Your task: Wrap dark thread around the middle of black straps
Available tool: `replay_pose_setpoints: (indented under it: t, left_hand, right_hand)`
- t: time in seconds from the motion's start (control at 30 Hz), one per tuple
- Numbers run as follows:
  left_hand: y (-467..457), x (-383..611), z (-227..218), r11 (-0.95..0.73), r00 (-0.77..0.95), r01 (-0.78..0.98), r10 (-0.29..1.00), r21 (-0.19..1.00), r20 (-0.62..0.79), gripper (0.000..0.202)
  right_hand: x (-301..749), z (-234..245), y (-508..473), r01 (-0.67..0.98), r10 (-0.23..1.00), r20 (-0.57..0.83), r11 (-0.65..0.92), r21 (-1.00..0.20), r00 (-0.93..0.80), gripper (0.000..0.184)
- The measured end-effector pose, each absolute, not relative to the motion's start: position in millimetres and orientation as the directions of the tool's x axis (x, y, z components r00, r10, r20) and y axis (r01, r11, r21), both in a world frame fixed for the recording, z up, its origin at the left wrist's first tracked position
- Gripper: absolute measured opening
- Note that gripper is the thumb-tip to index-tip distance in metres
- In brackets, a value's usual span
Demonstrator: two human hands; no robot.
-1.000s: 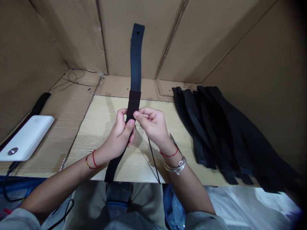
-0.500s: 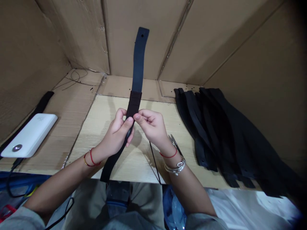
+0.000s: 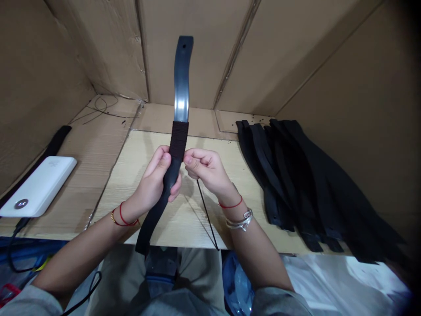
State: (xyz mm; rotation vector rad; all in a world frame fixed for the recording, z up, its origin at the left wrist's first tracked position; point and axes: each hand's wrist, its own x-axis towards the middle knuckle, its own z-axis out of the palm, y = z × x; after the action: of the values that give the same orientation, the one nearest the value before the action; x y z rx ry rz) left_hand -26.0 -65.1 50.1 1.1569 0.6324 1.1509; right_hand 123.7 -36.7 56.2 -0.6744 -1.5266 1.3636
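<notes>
While the left hand (image 3: 153,182) grips a black rubber strap (image 3: 181,79) just below its woven sleeve (image 3: 178,140), the strap stands up above the middle of the worktop (image 3: 210,151). Its upper length curves slightly, with a small hole near the tip and a pale sheen along its face, and its lower tail drops toward the front edge. The right hand (image 3: 205,169) sits just beside the sleeve, its fingers curled closed; whether they pinch anything cannot be told. A thin black cord (image 3: 206,215) runs from beneath that hand down to the front edge.

A pile of black straps (image 3: 289,175) lies along the right side of the worktop, ends pointing toward the front. Off to the left rests a white power bank (image 3: 38,186), and cardboard walls (image 3: 197,52) rise behind.
</notes>
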Motion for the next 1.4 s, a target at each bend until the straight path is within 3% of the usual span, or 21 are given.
replay_pose_setpoints:
  t: [0.13, 0.27, 0.53, 0.7, 0.93, 1.03, 1.17, 1.27, 1.4]
  left_hand:
    - [-64, -25, 51, -0.017, 0.323, -0.326, 0.938, 0.945, 0.128, 0.028]
    - [-65, -26, 50, -0.061, 0.297, -0.311, 0.942, 0.948, 0.158, 0.028]
    - [-67, -29, 49, -0.007, 0.386, -0.408, 0.905, 0.913, 0.180, 0.027]
    - [-69, -29, 48, 0.024, 0.418, -0.474, 0.886, 0.880, 0.201, 0.026]
    - [-70, -29, 45, 0.128, 0.513, -0.556, 0.831, 0.821, 0.217, 0.035]
    - [-71, -31, 45, 0.166, 0.548, -0.575, 0.805, 0.801, 0.227, 0.038]
    - [-72, -34, 46, 0.208, 0.615, -0.549, 0.756, 0.809, 0.224, 0.039]
    - [-72, -35, 47, 0.211, 0.657, -0.506, 0.723, 0.837, 0.215, 0.038]
    - [-70, -34, 49, 0.109, 0.630, -0.432, 0.747, 0.895, 0.213, 0.043]
  right_hand:
    - [124, 57, -36, -0.102, 0.895, 0.340, 0.325, -0.940, -0.288, 0.032]
    - [124, 56, -35, -0.093, 0.898, 0.339, 0.327, -0.941, -0.280, 0.029]
    - [118, 46, -34, -0.279, 0.889, 0.286, 0.191, -0.941, -0.357, 0.037]
    - [109, 44, -39, -0.323, 0.909, 0.202, 0.080, -0.943, -0.365, 0.050]
    - [102, 41, -43, -0.381, 0.923, 0.157, 0.012, -0.925, -0.352, 0.051]
    - [101, 40, -43, -0.420, 0.909, 0.152, -0.029, -0.907, -0.389, 0.052]
    - [106, 42, -44, -0.410, 0.850, 0.144, -0.091, -0.907, -0.507, 0.067]
    - [111, 46, -46, -0.379, 0.793, 0.159, -0.097, -0.920, -0.589, 0.059]
    - [113, 52, -51, -0.369, 0.812, 0.179, -0.048, -0.928, -0.556, 0.050]
